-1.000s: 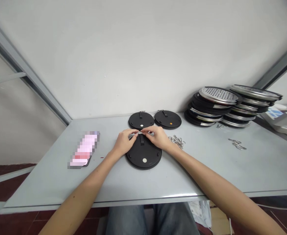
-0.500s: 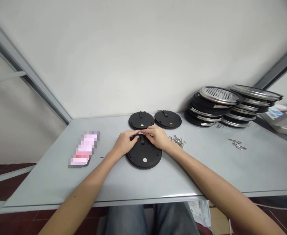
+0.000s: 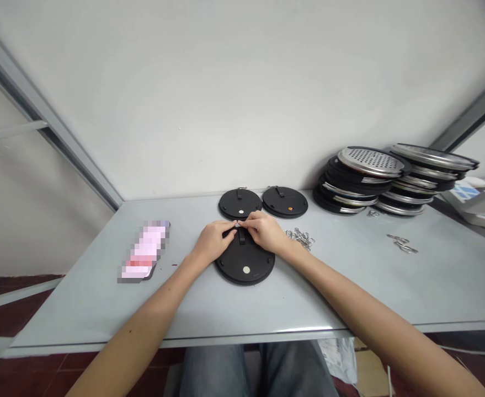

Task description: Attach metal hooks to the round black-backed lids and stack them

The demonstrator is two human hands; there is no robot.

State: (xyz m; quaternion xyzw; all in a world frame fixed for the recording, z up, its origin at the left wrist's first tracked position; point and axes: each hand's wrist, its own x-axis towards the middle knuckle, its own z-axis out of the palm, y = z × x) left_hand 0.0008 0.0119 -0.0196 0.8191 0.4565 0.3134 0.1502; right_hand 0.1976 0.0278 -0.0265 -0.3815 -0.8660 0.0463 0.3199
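Note:
A black round disc [image 3: 244,263] with a strap tab and a pale dot lies flat on the grey table [image 3: 350,275] in front of me. My left hand [image 3: 211,241] and my right hand [image 3: 264,231] meet at the disc's far edge. Both pinch a small metal ring [image 3: 236,224] at the tab, fingers closed. Two more black discs [image 3: 240,203] [image 3: 284,201] lie just behind. A pile of metal rings [image 3: 300,237] sits right of my right hand.
Two stacks of black and steel perforated discs [image 3: 364,179] [image 3: 422,176] stand at the back right by the wall. A few loose rings [image 3: 401,243] lie on the right. A blurred pink phone-like item [image 3: 144,251] lies left. A neighbouring table's things [image 3: 480,201] show at far right.
My hands stay at the disc's tab; the fingers have closed in a little tighter on the ring. The view shifted slightly.

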